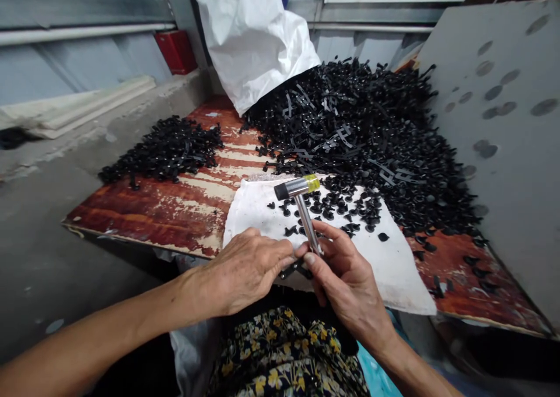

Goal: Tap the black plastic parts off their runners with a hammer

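Note:
My right hand (345, 274) is shut around the metal handle of a small hammer (307, 222), whose head has a black face and a yellow face. My left hand (247, 271) pinches a black plastic fastener strip (295, 267) just below the hammer, above my lap. Under both hands lies a stained white cloth (385, 263) with several loose black plastic fasteners (328, 207) on it. A large heap of the same black pieces (350, 111) rises behind the cloth. The strip's far end is partly hidden by my fingers.
The heap and a smaller black pile (164, 149) lie on a worn red-painted wooden board (153, 210). A white sack (249, 35) stands behind it. A grey perforated panel (494, 123) leans on the right. A red box (175, 51) sits on the concrete ledge at the back.

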